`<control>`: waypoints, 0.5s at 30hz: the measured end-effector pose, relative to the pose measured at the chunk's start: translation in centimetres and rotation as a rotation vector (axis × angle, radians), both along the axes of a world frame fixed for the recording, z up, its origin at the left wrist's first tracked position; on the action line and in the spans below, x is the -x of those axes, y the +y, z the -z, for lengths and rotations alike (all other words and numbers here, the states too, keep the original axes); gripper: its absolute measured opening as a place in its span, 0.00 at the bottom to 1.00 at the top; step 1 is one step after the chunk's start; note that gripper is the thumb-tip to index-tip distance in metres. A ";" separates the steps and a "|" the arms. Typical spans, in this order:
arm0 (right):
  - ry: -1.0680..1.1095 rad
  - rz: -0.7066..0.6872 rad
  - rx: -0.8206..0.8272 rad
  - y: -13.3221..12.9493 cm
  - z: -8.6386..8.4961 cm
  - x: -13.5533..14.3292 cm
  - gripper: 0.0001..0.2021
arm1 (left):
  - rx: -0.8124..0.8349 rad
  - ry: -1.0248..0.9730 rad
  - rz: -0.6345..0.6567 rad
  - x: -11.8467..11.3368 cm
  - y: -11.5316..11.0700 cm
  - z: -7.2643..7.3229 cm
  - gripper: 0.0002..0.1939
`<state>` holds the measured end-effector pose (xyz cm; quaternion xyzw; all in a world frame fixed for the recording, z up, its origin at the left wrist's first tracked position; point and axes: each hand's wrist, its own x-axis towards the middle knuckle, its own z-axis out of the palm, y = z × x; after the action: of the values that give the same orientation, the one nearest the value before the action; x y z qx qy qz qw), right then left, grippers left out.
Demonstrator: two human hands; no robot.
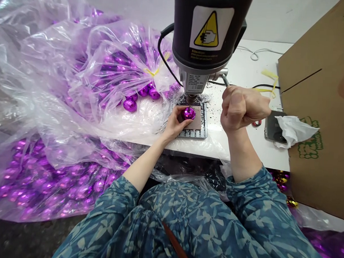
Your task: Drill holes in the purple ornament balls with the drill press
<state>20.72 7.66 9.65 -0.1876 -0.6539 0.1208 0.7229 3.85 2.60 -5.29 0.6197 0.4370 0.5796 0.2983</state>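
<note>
My left hand [176, 122] grips a shiny purple faceted ball [189, 113] between thumb and fingers. The ball sits on a brown board [197, 124] over the grey metal base [203, 134] of a bench drill press [209, 32]. Just above the ball is the drill's tip; whether it touches the ball I cannot tell. My right hand [240, 107] is wrapped round the feed lever [225, 79] on the right side of the press. Several loose purple balls lie to the left of the base.
Clear plastic bags [86, 62] full of purple balls cover the left side. At the right stand a cardboard box [320, 92], a phone [273, 127] and a crumpled white tissue [294, 129]. Dark shavings litter the white table [216, 123]. Cables run behind the press.
</note>
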 end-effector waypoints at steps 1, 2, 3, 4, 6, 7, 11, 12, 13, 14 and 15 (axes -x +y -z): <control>0.030 -0.005 -0.036 -0.4 -0.8 0.2 0.42 | 0.000 0.002 -0.003 0.0 0.0 0.0 0.31; 0.067 -0.006 -0.071 -0.8 -1.8 0.6 0.42 | 0.000 0.004 -0.002 0.0 0.0 0.0 0.31; 0.099 -0.003 -0.094 -1.1 -3.0 0.9 0.41 | -0.001 0.004 0.001 0.0 0.1 0.0 0.31; 0.115 0.007 -0.092 -1.3 -4.3 1.3 0.41 | -0.003 0.005 0.006 0.1 0.1 -0.1 0.32; 0.159 0.026 -0.085 -1.3 -6.8 2.1 0.41 | -0.003 0.011 0.010 0.1 0.1 -0.2 0.32; 0.173 0.012 -0.069 -1.0 -7.8 2.4 0.41 | 0.001 0.017 0.009 0.2 0.1 -0.2 0.32; 0.222 -0.138 -0.020 0.2 -9.8 2.9 0.41 | 0.008 0.024 0.010 0.2 0.0 -0.3 0.30; 0.242 -0.169 -0.029 0.3 -9.8 2.9 0.41 | 0.004 0.025 0.014 0.2 0.0 -0.2 0.30; 0.267 -0.186 -0.039 0.3 -9.8 2.9 0.41 | 0.001 0.027 0.019 0.2 0.0 -0.2 0.30; 0.267 -0.202 -0.045 0.1 -9.7 2.9 0.41 | -0.001 0.031 0.025 0.2 0.0 -0.2 0.30; 0.272 -0.208 -0.045 -0.2 -9.5 2.9 0.41 | -0.004 0.035 0.031 0.2 0.0 -0.2 0.30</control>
<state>17.78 7.49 19.19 -0.0846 -0.5684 0.2045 0.7924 3.61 2.63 -5.12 0.6371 0.4316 0.5647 0.2984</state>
